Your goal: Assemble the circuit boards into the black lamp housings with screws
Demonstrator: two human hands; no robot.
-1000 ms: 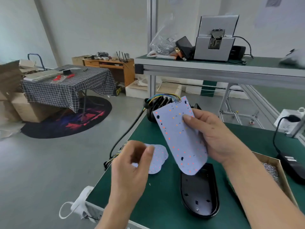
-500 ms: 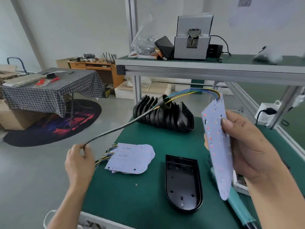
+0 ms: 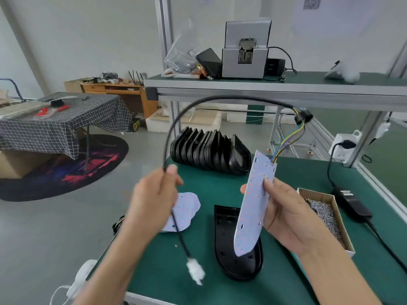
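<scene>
Head view shows my right hand (image 3: 290, 219) gripping a circuit board (image 3: 253, 205) upright, thumb on its face, just above 1 open black lamp housing (image 3: 226, 249) lying on the green tabletop (image 3: 209, 188). My left hand (image 3: 154, 199) pinches the board's black cable (image 3: 198, 102), which arcs overhead, its white connector (image 3: 195, 271) dangling below my wrist. More housings (image 3: 209, 150) stand stacked behind, and a box of screws (image 3: 326, 216) sits by my right forearm.

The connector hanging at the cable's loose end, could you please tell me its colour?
White; the connector shows clearly in the head view.
</scene>
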